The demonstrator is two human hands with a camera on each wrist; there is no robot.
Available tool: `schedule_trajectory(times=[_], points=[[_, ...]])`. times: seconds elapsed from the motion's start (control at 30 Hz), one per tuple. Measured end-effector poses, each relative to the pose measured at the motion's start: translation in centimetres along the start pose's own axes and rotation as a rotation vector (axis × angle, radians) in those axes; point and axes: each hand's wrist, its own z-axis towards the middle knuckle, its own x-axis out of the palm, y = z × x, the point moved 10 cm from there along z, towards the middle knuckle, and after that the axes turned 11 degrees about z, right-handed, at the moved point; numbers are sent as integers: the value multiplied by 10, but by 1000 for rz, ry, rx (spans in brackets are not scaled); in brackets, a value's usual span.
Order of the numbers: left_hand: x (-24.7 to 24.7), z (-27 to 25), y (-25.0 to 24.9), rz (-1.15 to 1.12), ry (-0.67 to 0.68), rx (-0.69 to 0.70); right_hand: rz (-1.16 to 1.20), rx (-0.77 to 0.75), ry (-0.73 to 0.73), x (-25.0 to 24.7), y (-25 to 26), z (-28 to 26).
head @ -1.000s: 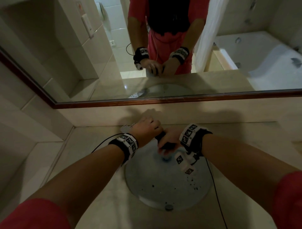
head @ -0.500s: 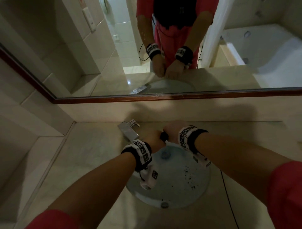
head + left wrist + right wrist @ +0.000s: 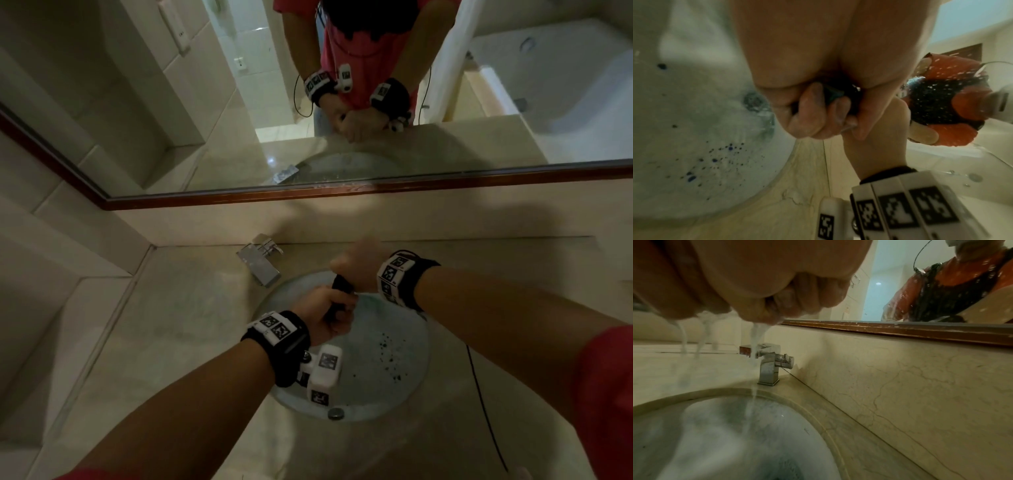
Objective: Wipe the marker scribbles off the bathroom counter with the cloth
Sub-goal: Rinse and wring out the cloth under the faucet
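Observation:
Both hands hold a dark, wet cloth [image 3: 340, 286] over the round sink basin [image 3: 376, 380]. My left hand [image 3: 329, 317] grips its near end, fingers [image 3: 813, 113] curled tight round a dark teal fold of the cloth [image 3: 833, 94]. My right hand [image 3: 356, 267] is a fist on the far end, which its fingers hide in the right wrist view. Thin streams of water [image 3: 754, 340] run from the right hand [image 3: 777, 296] into the basin [image 3: 735, 434]. Blue-black specks [image 3: 715, 159] dot the basin wall. The beige counter [image 3: 191, 308] left of the sink carries a faint greenish smudge.
A square chrome faucet [image 3: 262, 263] stands at the basin's back left, close to my hands. A wood-framed mirror [image 3: 342, 195] runs along the wall above a marble backsplash [image 3: 900, 386]. A black cable [image 3: 486, 404] hangs by my right forearm. A tiled wall bounds the counter's left end.
My left hand has come from over the faucet toward me, and my right hand has gone to the back of the basin. The cloth stays gripped between them.

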Motion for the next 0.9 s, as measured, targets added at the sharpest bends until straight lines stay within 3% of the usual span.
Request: schedule_trajectory(times=[0.17,0.27,0.33,0.53,0.73,0.83,0.9], points=[[18,-3,10,-124,152,-35,28,-26,-17,5,-1,-4],[17,-2,12,-77,149,-49,54,15,-13,7,-3,-7],[8,2,12,8,88,-56,109,60,-21,10,-5,-7],[-35,0,-5,363,-158,-47,594,290,12,32,-25,-4],[-80,-27,-41,614,-362,133,941,321,87,16,-15,-3],[-99,-46,-60,756,-460,289,1179,356,-28,-1,-10,-1],[-106,-67,-72,986,-546,402,1330,431,-53,-2,-2,2]])
